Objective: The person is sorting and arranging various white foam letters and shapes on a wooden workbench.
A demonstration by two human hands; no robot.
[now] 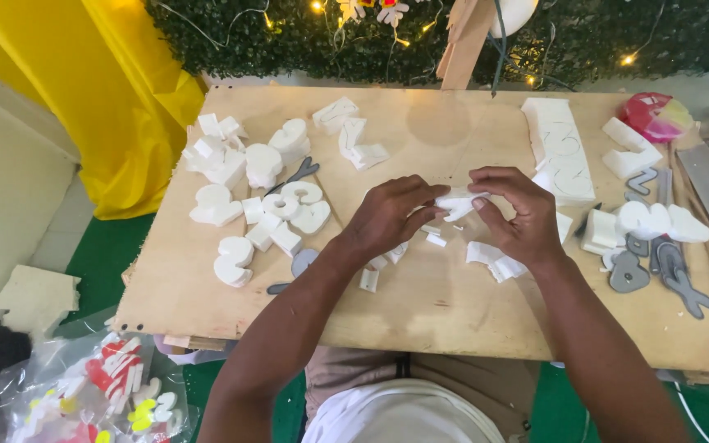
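Plywood board (420,312) carries sorted stock: cut white foam shapes (260,193) toward its left edge, grey templates (658,267) toward its right edge, leaving the middle free for handwork. Left hand (391,217) and right hand (514,213) pinch one small white foam piece (459,203) between fingertips, raised just above the board's centre; offcuts (494,261) lie beneath.

Cut foam shapes (256,193) lie left on the board (445,303), foam strip (560,152) right.

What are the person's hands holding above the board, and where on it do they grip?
A small white foam piece, pinched at its ends between left hand and right hand.
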